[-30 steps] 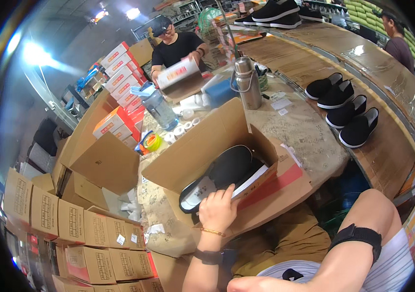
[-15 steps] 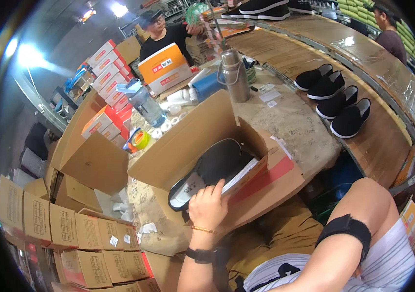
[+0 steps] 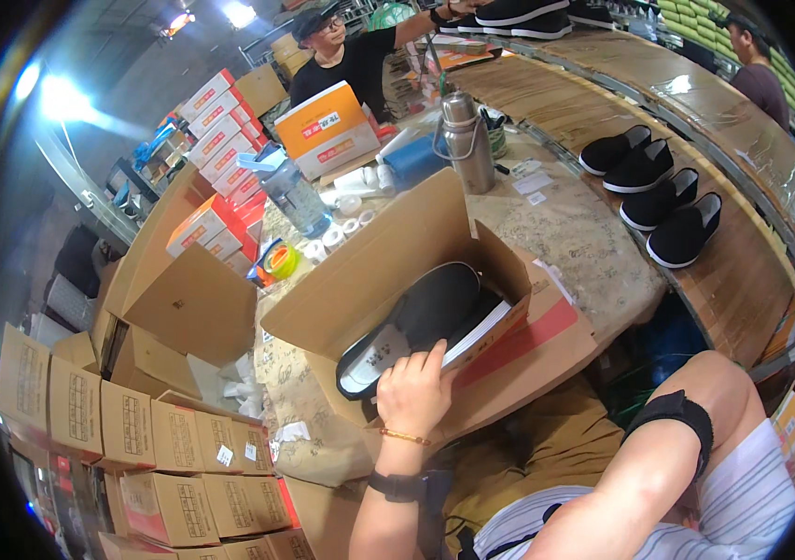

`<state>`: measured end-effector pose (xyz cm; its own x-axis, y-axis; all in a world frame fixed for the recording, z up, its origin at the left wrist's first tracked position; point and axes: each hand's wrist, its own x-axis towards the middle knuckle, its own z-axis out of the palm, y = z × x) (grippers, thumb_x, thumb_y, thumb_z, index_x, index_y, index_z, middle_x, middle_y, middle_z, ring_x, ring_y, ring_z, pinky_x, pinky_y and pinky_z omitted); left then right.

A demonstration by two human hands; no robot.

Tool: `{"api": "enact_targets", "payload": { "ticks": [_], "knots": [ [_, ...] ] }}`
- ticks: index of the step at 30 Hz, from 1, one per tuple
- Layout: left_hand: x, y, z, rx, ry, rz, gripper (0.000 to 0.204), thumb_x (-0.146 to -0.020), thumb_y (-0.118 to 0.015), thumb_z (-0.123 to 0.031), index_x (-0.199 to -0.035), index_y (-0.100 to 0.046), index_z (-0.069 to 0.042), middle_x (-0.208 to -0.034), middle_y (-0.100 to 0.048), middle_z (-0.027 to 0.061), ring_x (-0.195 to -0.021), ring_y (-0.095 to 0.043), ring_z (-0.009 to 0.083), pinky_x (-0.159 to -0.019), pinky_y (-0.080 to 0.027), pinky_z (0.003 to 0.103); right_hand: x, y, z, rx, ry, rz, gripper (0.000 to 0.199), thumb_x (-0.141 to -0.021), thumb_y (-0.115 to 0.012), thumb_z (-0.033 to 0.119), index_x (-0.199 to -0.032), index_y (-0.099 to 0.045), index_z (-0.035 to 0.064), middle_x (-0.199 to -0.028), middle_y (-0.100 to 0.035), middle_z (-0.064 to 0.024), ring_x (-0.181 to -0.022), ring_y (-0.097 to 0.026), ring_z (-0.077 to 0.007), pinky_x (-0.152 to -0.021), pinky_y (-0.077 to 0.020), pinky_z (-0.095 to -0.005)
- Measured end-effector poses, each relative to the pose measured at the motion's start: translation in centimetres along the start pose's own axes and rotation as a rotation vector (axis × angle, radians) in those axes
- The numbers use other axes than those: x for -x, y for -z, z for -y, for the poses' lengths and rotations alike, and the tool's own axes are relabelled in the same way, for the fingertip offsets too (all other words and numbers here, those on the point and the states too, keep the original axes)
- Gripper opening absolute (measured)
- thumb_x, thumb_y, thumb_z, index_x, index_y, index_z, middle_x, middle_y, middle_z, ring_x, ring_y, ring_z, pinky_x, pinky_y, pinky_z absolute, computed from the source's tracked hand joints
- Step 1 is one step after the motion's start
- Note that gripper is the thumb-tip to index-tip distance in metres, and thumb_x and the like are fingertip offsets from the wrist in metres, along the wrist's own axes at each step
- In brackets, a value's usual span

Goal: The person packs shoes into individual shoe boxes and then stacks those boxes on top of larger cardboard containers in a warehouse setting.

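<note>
An open cardboard shoebox [image 3: 374,252] stands on the paper-covered table in front of me. Inside lies a pair of black cloth shoes [image 3: 430,303] with white soles; the nearer-left end shows a pale insole. My left hand [image 3: 411,392] is at the box's near wall, its fingers curled over the edge beside the shoes, their tips partly hidden. A bracelet and a dark band circle that wrist. My right forearm comes in from the lower edge beside a black band [image 3: 668,420] near a bent bare limb; the right hand itself does not show.
Several black shoes [image 3: 682,229] stand on a wooden rack to the right. A steel flask [image 3: 466,145], a water jug [image 3: 295,196], tape rolls [image 3: 278,259] and an orange-white box [image 3: 327,131] occupy the table. Stacked cartons [image 3: 122,420] fill the left. A co-worker [image 3: 346,65] stands across the table.
My view has shifted slightly, so the scene sits a little further right. The co-worker's arm now reaches out to the shoes on the far rack. My left hand stays at the box.
</note>
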<state>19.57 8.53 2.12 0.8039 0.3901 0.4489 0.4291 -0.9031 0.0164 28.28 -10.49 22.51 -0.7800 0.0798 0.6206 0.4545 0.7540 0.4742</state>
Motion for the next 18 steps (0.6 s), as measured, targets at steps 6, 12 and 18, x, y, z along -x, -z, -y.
{"api": "enact_targets", "payload": {
  "ticks": [6, 12, 18],
  "knots": [
    [-0.1, 0.1, -0.1, -0.007, -0.021, -0.015, 0.046, -0.069, -0.075, -0.028, -0.113, -0.065, -0.017, -0.082, -0.064, 0.001, -0.073, -0.062, 0.0208, -0.064, -0.049, 0.035, 1.8, -0.7, -0.8, -0.095, -0.115, 0.053, 0.027, -0.092, -0.049, 0.021, -0.106, -0.062, 0.0035, -0.099, -0.06, -0.0095, -0.084, -0.061, -0.0244, -0.082, -0.0456, -0.0388],
    [-1.3, 1.1, -1.0, 0.191, -0.094, -0.184, 0.027, -0.075, -0.067, -0.023, -0.098, -0.064, -0.009, -0.084, -0.064, 0.0033, -0.074, -0.062, 0.02, -0.064, -0.05, 0.036, 8.6, -8.1, -4.5, -0.29, -0.679, -0.147, 0.047, -0.07, -0.069, 0.012, -0.117, -0.06, 0.009, -0.101, -0.063, -0.0058, -0.083, -0.063, -0.0225, -0.069, -0.0474, -0.0336],
    [0.3, -0.3, 0.4, 0.021, -0.067, -0.062, 0.03, -0.076, -0.068, -0.029, -0.102, -0.063, -0.015, -0.083, -0.063, 0.0047, -0.068, -0.062, 0.0245, -0.06, -0.05, 0.038, 12.1, -11.8, -4.8, -0.519, -1.088, -0.186, 0.032, -0.083, -0.065, 0.012, -0.114, -0.065, 0.0052, -0.102, -0.064, -0.0115, -0.092, -0.063, -0.029, -0.081, -0.0503, -0.0361]
  ]
}}
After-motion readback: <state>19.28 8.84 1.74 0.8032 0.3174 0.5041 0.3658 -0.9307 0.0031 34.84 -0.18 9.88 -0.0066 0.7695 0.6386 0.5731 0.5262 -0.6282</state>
